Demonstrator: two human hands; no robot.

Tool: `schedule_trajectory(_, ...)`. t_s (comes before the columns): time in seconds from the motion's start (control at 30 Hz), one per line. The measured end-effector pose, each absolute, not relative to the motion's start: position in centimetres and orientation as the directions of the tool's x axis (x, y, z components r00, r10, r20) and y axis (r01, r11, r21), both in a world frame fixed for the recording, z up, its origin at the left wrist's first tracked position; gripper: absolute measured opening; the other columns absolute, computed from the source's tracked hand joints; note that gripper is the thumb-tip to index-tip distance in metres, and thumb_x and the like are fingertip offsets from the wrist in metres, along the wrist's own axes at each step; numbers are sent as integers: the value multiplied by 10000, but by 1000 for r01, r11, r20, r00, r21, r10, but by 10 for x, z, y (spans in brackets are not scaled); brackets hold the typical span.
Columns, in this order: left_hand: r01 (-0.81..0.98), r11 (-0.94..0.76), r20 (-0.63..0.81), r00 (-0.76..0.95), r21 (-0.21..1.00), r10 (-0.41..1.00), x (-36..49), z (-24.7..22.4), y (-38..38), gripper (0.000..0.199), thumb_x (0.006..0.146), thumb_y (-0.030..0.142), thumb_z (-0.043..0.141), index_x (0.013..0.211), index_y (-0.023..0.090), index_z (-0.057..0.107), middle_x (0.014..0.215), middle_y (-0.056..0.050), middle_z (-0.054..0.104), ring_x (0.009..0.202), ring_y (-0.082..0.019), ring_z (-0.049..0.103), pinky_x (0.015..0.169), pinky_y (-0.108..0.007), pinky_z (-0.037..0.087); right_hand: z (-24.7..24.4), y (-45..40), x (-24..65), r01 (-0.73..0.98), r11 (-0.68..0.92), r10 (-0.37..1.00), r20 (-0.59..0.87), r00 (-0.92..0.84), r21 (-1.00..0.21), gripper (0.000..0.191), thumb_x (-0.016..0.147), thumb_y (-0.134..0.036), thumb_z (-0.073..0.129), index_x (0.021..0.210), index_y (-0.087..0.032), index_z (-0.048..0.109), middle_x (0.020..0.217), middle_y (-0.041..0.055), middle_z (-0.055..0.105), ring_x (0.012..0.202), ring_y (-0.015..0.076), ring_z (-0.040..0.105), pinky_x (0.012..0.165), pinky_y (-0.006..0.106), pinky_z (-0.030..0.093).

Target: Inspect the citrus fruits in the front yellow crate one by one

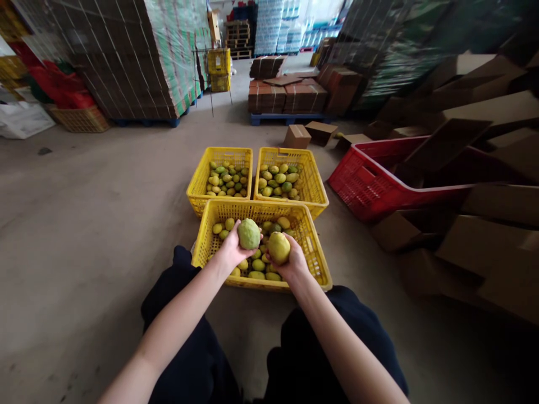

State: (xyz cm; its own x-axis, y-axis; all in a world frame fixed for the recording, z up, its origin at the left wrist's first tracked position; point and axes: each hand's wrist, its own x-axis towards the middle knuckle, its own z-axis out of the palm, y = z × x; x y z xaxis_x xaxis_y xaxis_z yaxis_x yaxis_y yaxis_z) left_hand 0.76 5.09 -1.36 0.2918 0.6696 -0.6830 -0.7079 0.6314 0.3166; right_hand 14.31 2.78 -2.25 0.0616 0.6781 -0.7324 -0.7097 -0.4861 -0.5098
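Note:
Over the near yellow crate [263, 209], my left hand [232, 249] is closed around a green, bumpy-skinned lemon [249, 234]. Beside it, my right hand [296, 264] grips a yellow lemon [279, 248], smoother and slightly pointed at the top. The two held lemons are close together but apart. Below my hands, several yellow and green lemons [257, 265] lie loose in the crate, some hidden by my hands. Two more yellow crates stand just behind, the left crate [197, 185] and the right crate [314, 179], each holding lemons.
On the right stands a red crate [364, 185] with cardboard in it, amid piled open boxes [492, 241]. A small carton [297, 136] lies beyond the yellow crates. Farther back are a blue pallet [290, 119] of flattened cardboard and a tall wrapped stack [126, 56]. My knees flank the near crate.

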Motion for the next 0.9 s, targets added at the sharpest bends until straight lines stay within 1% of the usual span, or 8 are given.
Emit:
schedule_trajectory(0.17,-721,606,-738,198,337,645,10,-16,51,278,883,368,427,909,173,624,746,-26,639,626,-161,578,667,-308,452,-27,29,145,-712,-501,684,-729,23,-492,146,827,-293,475,754,-194,553,518,4,619,441,171,593,408,270,464)
schedule_trajectory(0.33,-785,517,-702,153,341,695,10,-4,50,270,790,445,588,733,184,552,642,-7,578,588,-155,548,593,-300,473,-26,28,146,-723,-488,697,-717,15,-489,163,833,-323,481,756,-193,544,510,0,609,449,170,590,421,273,476)
schedule_trajectory(0.43,-801,479,-666,141,359,733,10,-3,50,283,785,452,621,780,175,564,702,-32,608,626,-161,577,586,-294,497,-22,27,145,-759,-417,775,-632,-9,-500,256,820,-432,513,759,-187,554,536,10,613,468,158,590,416,248,470)
schedule_trajectory(0.5,-809,488,-652,180,329,737,10,-4,49,307,842,461,542,858,158,584,766,-68,633,678,-178,609,592,-299,517,-19,27,143,-778,-353,821,-571,9,-520,267,780,-455,571,767,-188,562,565,6,618,488,152,592,403,231,460)
schedule_trajectory(0.6,-806,537,-646,274,250,712,9,-7,48,375,895,464,430,919,125,589,773,-100,639,718,-204,639,577,-302,536,-17,29,141,-798,-246,869,-491,70,-550,191,694,-319,686,786,-202,565,621,-29,628,511,124,588,402,200,452)
schedule_trajectory(0.73,-766,549,-600,277,333,750,8,-4,45,340,817,473,558,896,145,594,714,-61,631,641,-189,640,557,-298,544,-18,30,139,-797,-251,890,-455,33,-549,160,681,-266,694,768,-196,580,638,-29,634,522,112,585,409,184,452)
schedule_trajectory(0.83,-758,538,-534,301,370,790,8,-3,43,354,803,464,559,913,132,611,716,-67,643,582,-173,623,586,-327,552,-18,29,138,-705,-239,911,-405,74,-668,189,706,-353,679,797,-198,621,672,-19,648,541,119,581,436,202,464)
schedule_trajectory(0.9,-804,506,-520,301,312,799,9,-5,42,327,837,423,492,888,124,612,711,-74,647,615,-181,635,642,-347,553,-18,28,137,-539,-91,955,-227,191,-838,228,694,-356,700,868,-214,661,792,-18,673,649,122,598,548,209,496)
